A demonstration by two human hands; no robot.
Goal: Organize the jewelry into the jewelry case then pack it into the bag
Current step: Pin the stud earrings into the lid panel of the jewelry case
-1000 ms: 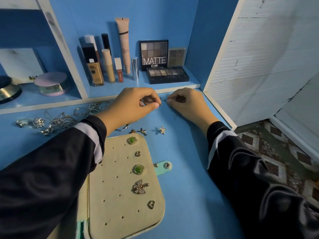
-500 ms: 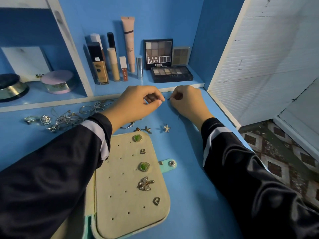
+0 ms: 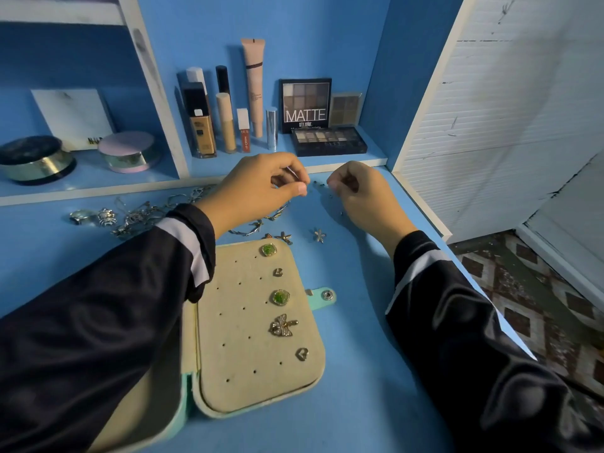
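Two hands, head view, hover close together beyond the open jewelry case (image 3: 235, 322) — raised off the desk (image 3: 359, 371), I judge, for fiddly work. My left hand (image 3: 261, 184) pinches a tiny piece (image 3: 293, 173), thumb against forefinger; my right hand (image 3: 362, 197) curls its fingertips nearby — gripping anything, I cannot tell.

Left hand (image 3: 261, 188), right hand (image 3: 356, 194) drawn slightly apart; small piece (image 3: 318, 185) exposed between.
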